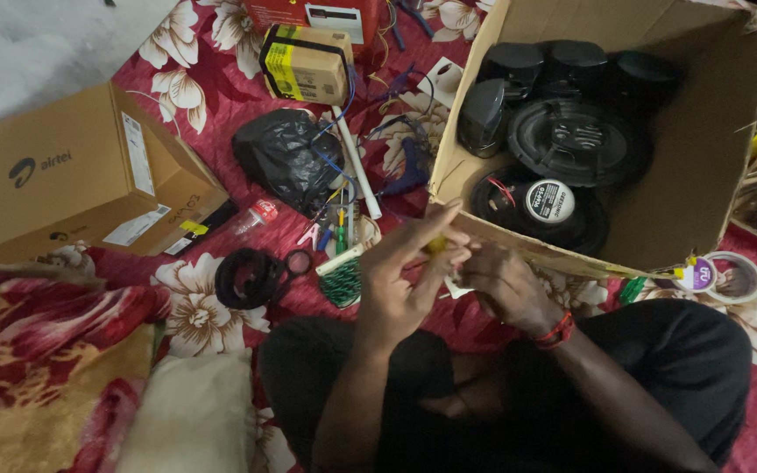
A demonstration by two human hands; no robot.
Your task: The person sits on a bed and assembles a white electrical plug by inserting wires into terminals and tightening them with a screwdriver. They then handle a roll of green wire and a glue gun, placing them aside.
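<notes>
In the head view, the person sits cross-legged on a red floral blanket [221,70] that covers most of the frame. Both hands meet at the centre of the frame, just in front of the knees. The left hand [405,280] is raised with its fingers curled together, pinching a small yellow piece [435,246] between thumb and fingertips. The right hand [505,285], with a red band [556,332] at its wrist, is closed against the left hand; whether it also grips the yellow piece cannot be told, since the fingers hide it.

Just behind the hands, in the upper right of the frame, stands an open cardboard box [703,140] holding black round speakers [576,140]. Its near edge runs right above the knuckles. At the right edge of the frame, beside the box, lie rolls of tape [733,278].

Left of the hands, near the centre, lie a green-and-white wound bundle [342,282] and a coil of black cable [247,278]. Above them sit a crumpled black plastic bag [284,158] and a white tube [357,162]. A closed brown carton [63,175] fills the left of the frame, and a smaller taped box [306,63] sits at top centre. A pale cushion [190,412] lies at the lower left.
</notes>
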